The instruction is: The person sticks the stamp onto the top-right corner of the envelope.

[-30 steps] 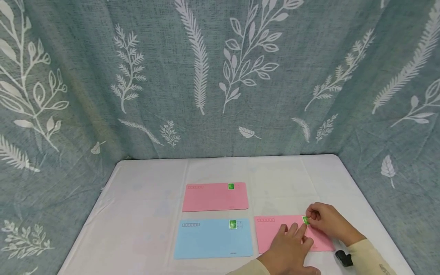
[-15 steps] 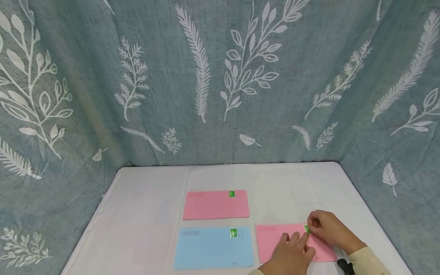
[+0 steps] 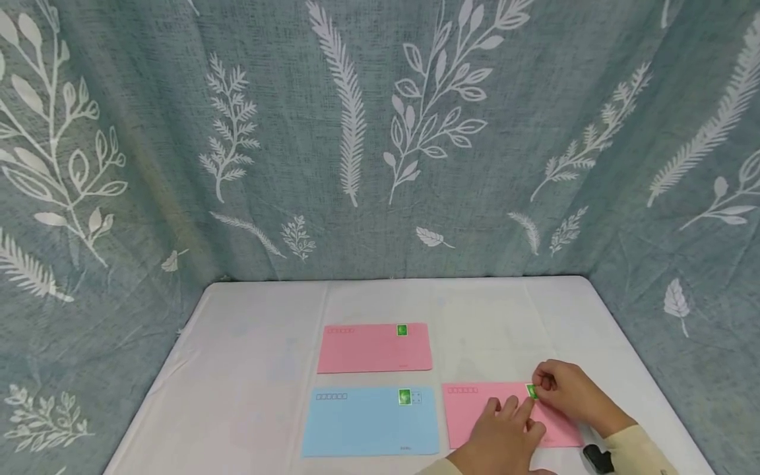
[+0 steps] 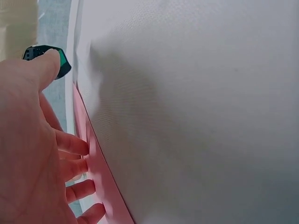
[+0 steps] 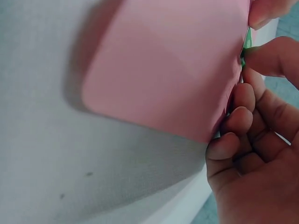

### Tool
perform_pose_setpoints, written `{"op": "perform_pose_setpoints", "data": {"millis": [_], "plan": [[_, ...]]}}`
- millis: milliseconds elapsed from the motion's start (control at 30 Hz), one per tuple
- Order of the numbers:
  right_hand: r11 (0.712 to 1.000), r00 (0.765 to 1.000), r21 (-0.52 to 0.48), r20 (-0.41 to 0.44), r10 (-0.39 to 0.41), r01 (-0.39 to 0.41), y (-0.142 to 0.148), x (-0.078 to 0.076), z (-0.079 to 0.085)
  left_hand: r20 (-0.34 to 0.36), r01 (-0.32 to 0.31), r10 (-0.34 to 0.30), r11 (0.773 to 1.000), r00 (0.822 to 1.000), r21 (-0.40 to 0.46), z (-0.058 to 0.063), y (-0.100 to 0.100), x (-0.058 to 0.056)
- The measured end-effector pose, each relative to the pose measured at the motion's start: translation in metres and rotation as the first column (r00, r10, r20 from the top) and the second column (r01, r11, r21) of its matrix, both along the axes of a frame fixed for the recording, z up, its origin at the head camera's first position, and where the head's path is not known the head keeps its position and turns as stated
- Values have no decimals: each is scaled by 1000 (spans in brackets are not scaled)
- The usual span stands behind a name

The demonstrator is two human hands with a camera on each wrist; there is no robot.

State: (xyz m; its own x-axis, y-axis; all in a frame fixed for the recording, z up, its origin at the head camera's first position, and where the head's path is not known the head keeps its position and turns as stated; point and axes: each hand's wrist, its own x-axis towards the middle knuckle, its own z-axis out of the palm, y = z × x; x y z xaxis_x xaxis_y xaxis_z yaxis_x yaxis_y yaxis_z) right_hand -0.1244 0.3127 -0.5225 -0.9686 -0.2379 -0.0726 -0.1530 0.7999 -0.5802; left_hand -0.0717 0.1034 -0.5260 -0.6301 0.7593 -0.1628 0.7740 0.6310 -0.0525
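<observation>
A pink envelope [image 3: 463, 412] lies at the right of the table, with a green stamp [image 3: 531, 391] at its upper right corner. My right hand [image 3: 567, 389] pinches the stamp's edge between thumb and index finger, the other fingers curled beneath. In the right wrist view the green stamp [image 5: 248, 43] shows beside the thumb, over the pink envelope [image 5: 163, 65]. Across the envelope's front rests my left hand [image 3: 501, 432], fingers spread, with one fingertip right at the stamp's lower edge. The left wrist view shows its fingers [image 4: 74, 169] extended onto the pink paper.
Left of the hands lies a blue envelope [image 3: 368, 425] with a green stamp on it. Behind it is another stamped pink envelope [image 3: 374, 353]. A black device [image 3: 596, 458] sits at the right wrist. A patterned curtain [image 3: 368, 132] hangs behind the white table [image 3: 237, 369].
The head view has tilted a little, shifting the whole scene. Both hands stay over the same pink envelope, and the right hand keeps its pinch on the stamp.
</observation>
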Motion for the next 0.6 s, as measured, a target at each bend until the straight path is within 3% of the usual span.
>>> {"op": "perform_pose_setpoints", "data": {"millis": [167, 300, 600], "plan": [[1000, 1000, -15, -17, 9, -9, 1, -2, -1, -4, -8, 8, 1000, 1000, -27, -1, 1, 0], [999, 1000, -27, 21, -22, 23, 3, -1, -3, 2, 0, 0, 999, 1000, -52, -5, 1, 1], [979, 994, -181, 77, -76, 89, 13, -3, -1, -75, 26, -28, 999, 997, -36, -10, 0, 1]]}}
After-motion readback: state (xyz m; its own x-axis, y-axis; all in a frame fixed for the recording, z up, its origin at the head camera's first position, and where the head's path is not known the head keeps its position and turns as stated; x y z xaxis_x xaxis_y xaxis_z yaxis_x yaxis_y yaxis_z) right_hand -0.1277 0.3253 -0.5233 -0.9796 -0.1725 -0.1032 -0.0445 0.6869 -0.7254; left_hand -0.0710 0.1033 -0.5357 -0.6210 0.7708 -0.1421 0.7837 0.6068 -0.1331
